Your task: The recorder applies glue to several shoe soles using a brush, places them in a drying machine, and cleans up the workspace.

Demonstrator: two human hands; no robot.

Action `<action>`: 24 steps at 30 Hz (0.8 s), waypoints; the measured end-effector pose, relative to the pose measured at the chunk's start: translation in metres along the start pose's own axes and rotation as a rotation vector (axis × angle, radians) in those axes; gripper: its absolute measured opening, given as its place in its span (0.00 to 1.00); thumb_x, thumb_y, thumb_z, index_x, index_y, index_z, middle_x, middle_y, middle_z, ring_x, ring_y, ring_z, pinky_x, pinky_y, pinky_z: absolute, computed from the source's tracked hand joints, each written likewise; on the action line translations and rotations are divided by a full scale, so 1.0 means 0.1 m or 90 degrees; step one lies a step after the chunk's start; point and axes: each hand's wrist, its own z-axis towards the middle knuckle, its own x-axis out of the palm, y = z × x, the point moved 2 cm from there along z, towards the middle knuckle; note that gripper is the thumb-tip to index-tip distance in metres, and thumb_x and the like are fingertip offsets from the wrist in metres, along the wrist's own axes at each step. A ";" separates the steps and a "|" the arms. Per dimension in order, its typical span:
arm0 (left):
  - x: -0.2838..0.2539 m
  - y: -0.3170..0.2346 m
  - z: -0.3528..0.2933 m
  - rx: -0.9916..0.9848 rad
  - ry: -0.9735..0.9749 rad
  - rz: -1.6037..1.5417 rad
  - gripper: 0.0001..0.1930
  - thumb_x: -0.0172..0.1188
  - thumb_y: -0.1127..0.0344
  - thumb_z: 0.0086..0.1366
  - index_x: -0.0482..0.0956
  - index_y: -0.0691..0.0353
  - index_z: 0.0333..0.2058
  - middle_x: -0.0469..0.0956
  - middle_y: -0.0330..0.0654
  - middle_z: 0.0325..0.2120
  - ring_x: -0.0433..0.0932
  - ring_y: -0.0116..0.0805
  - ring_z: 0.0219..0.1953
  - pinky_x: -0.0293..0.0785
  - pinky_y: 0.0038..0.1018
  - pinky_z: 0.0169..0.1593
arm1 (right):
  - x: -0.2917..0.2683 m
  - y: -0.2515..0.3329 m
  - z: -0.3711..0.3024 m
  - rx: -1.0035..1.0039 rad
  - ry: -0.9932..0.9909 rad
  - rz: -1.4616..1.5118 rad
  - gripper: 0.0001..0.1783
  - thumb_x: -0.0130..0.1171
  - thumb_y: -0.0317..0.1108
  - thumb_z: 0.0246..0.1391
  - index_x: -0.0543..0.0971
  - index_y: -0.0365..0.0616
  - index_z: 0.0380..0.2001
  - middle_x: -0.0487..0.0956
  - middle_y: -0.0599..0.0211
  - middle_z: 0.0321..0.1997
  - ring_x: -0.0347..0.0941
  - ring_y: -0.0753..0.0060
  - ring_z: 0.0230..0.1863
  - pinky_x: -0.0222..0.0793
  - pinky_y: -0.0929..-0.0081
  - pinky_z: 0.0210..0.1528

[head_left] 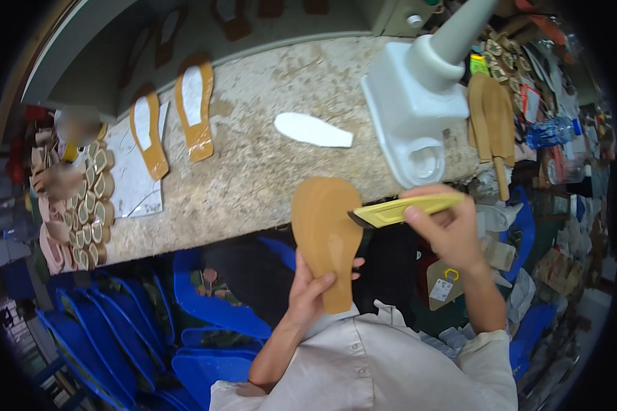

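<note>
At the near edge of the desk, seen from the head, the left hand's grip is closed round the narrow end of some tan soles. The right hand's grip holds a yellow tool, its dark tip at their side; contact is unclear. On the desk lies a white insert.

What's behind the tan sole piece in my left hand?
Fingers of your left hand peek out right of the sole piece; the bench shows beyond its top. Whatever it covers can't be seen.
</note>
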 end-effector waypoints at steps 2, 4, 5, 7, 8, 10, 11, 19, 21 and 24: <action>0.06 0.02 0.01 0.001 -0.015 0.001 0.34 0.51 0.75 0.69 0.45 0.52 0.68 0.61 0.56 0.65 0.71 0.60 0.63 0.74 0.48 0.61 | 0.28 0.08 0.00 -0.250 -0.015 -0.187 0.16 0.67 0.20 0.51 0.83 0.35 0.45 0.84 0.59 0.38 0.81 0.63 0.35 0.75 0.74 0.39; 0.05 0.04 0.02 0.008 0.005 -0.001 0.32 0.49 0.76 0.72 0.44 0.52 0.68 0.60 0.54 0.66 0.69 0.57 0.65 0.71 0.48 0.64 | 0.44 0.09 0.02 -0.337 0.004 -0.267 0.19 0.68 0.19 0.47 0.83 0.35 0.45 0.83 0.59 0.37 0.80 0.61 0.35 0.76 0.72 0.39; 0.04 0.04 0.01 0.011 -0.001 -0.006 0.32 0.49 0.76 0.72 0.44 0.52 0.68 0.60 0.54 0.66 0.69 0.57 0.65 0.71 0.48 0.64 | 0.50 0.11 0.02 -0.428 0.015 -0.352 0.21 0.69 0.19 0.43 0.83 0.36 0.45 0.83 0.59 0.37 0.80 0.58 0.35 0.76 0.70 0.38; 0.05 0.04 0.01 0.025 0.000 -0.006 0.33 0.49 0.76 0.72 0.43 0.52 0.69 0.60 0.54 0.66 0.67 0.56 0.67 0.70 0.48 0.65 | 0.57 0.16 -0.05 -0.437 0.029 -0.356 0.25 0.70 0.18 0.36 0.83 0.36 0.45 0.83 0.60 0.36 0.79 0.57 0.34 0.76 0.68 0.37; 0.03 0.04 0.01 0.029 -0.002 -0.011 0.33 0.49 0.76 0.72 0.43 0.52 0.69 0.60 0.54 0.66 0.67 0.56 0.67 0.70 0.48 0.65 | 0.57 0.19 -0.09 -0.419 0.047 -0.340 0.26 0.70 0.18 0.36 0.83 0.36 0.45 0.82 0.61 0.35 0.79 0.57 0.34 0.76 0.68 0.37; 0.02 0.05 0.02 0.025 0.021 -0.019 0.34 0.49 0.76 0.72 0.42 0.52 0.70 0.60 0.54 0.66 0.66 0.55 0.67 0.68 0.48 0.66 | 0.54 0.21 -0.06 -0.414 0.035 -0.322 0.25 0.70 0.16 0.37 0.83 0.35 0.44 0.82 0.61 0.35 0.78 0.57 0.33 0.76 0.68 0.36; 0.01 0.05 0.02 0.025 0.022 -0.025 0.34 0.49 0.76 0.72 0.42 0.52 0.70 0.60 0.54 0.66 0.66 0.55 0.67 0.68 0.48 0.66 | 0.55 0.21 -0.01 -0.413 0.038 -0.326 0.25 0.70 0.16 0.37 0.83 0.35 0.44 0.82 0.61 0.35 0.78 0.57 0.33 0.76 0.68 0.36; -0.08 0.15 0.00 0.038 0.005 0.010 0.36 0.48 0.78 0.72 0.40 0.52 0.71 0.59 0.50 0.66 0.63 0.45 0.69 0.68 0.47 0.67 | 0.82 0.23 0.07 -0.425 0.026 -0.374 0.23 0.70 0.17 0.38 0.83 0.34 0.43 0.82 0.60 0.35 0.79 0.57 0.34 0.75 0.67 0.36; -0.10 0.18 -0.03 0.044 -0.011 0.025 0.36 0.48 0.79 0.72 0.39 0.52 0.71 0.59 0.49 0.65 0.63 0.43 0.69 0.68 0.47 0.67 | 0.86 0.26 0.00 -0.412 0.067 -0.349 0.23 0.70 0.17 0.38 0.83 0.34 0.43 0.82 0.60 0.36 0.79 0.57 0.34 0.76 0.67 0.36; -0.08 0.14 -0.01 0.041 -0.015 0.020 0.37 0.47 0.80 0.71 0.39 0.52 0.71 0.59 0.48 0.65 0.62 0.42 0.69 0.67 0.47 0.67 | 0.81 0.24 -0.05 -0.422 0.113 -0.270 0.23 0.70 0.18 0.35 0.83 0.33 0.42 0.82 0.59 0.36 0.79 0.56 0.34 0.77 0.66 0.34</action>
